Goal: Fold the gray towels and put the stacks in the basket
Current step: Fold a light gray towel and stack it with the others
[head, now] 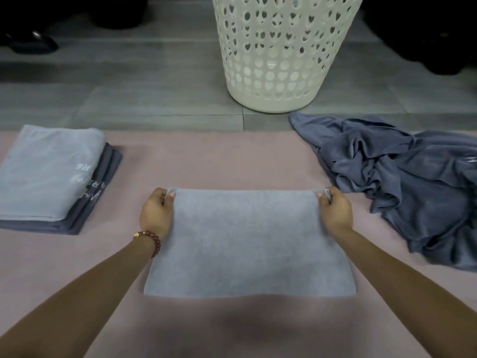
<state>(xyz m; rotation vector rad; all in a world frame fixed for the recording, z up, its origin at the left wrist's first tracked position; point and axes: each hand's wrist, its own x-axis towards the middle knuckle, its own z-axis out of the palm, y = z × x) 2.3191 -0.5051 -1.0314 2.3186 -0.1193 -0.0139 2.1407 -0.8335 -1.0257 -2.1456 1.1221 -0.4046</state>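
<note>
Gray towel [249, 241]: left hand [154, 213] and right hand [335, 210] pinch its far corners; folding should go best with edges matched squarely.

You're wearing one beaded bracelet [149, 241] at the left wrist: round dark-red beads, one small gold-coloured charm. Left forearm [98, 288] and right forearm [402, 272] are showing bare. Left hand [156, 211] and right hand [335, 211] are showing short thumbnails.

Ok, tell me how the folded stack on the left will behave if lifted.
Probably floppy: the folded stack is soft cloth, like the crumpled pile. Its light top towel may slide, lying loose and offset on the darker ones.
</note>
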